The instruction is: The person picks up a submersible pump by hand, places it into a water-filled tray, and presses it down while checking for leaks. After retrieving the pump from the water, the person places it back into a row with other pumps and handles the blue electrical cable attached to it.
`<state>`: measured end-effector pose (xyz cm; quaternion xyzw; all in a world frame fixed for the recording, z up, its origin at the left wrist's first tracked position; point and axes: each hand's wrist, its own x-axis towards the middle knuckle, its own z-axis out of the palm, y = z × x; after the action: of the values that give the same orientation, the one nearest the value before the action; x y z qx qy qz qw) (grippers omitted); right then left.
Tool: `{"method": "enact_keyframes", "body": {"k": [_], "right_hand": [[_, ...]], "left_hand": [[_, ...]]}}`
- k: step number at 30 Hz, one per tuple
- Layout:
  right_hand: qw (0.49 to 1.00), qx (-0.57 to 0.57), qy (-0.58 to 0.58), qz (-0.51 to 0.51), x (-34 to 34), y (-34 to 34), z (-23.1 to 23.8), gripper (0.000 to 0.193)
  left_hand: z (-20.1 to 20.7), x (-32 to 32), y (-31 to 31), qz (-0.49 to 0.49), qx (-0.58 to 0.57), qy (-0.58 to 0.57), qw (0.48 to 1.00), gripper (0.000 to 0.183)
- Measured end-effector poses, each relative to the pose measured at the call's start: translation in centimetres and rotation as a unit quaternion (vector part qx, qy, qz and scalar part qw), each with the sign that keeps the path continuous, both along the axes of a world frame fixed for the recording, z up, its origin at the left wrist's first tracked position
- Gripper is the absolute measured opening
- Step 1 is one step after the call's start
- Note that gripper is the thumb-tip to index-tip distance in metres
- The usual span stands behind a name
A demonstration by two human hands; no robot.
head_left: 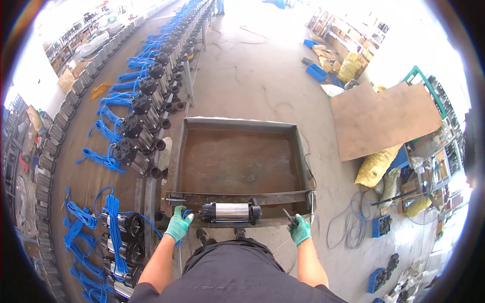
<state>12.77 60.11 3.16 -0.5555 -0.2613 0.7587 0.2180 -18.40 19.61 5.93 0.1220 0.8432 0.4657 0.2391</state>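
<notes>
A steel-bodied submersible pump (pixel 230 212) with black ends lies on its side across the near edge of a metal water tank (pixel 240 193). My left hand (pixel 179 225), in a green glove, is closed beside the pump's left end. Blue cable (pixel 187 212) shows at its fingers and again below the hand, running off toward the bench on the left. Out to the right of the pump, my green-gloved right hand (pixel 300 231) grips a dark, narrow, pointed tool (pixel 289 217) whose kind I cannot make out. The tool stays apart from the pump.
Several pumps (pixel 132 151) with blue cable coils (pixel 106 159) line the bench on the left. More pumps lie near my left arm. To the right are a brown board (pixel 385 118), a yellow sack (pixel 378 166), a blue bin (pixel 382 226) and loose cable (pixel 348 227) on the floor.
</notes>
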Motion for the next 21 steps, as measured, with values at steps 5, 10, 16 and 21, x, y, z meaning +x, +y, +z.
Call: {"method": "enact_keyframes", "body": {"k": [5, 10, 16, 21], "right_hand": [[0.999, 0.030, 0.019, -0.002, 2.1, -0.6, 0.3, 0.007], [0.991, 0.127, -0.033, 0.002, 2.8, 1.1, 2.3, 0.020], [0.983, 0.138, -0.112, -0.053, 1.0, 3.7, 2.9, 0.018], [0.958, 0.222, -0.174, -0.047, 0.9, 7.2, -3.5, 0.022]], "left_hand": [[-0.3, -1.7, 3.2, -0.037, -0.084, -0.034, 0.995, 0.035], [5.4, -1.7, 4.1, -0.040, -0.012, 0.042, 0.998, 0.030], [15.2, -0.8, 6.9, -0.163, 0.102, -0.026, 0.981, 0.024], [18.1, 1.2, 12.5, -0.346, 0.128, -0.010, 0.929, 0.012]]}}
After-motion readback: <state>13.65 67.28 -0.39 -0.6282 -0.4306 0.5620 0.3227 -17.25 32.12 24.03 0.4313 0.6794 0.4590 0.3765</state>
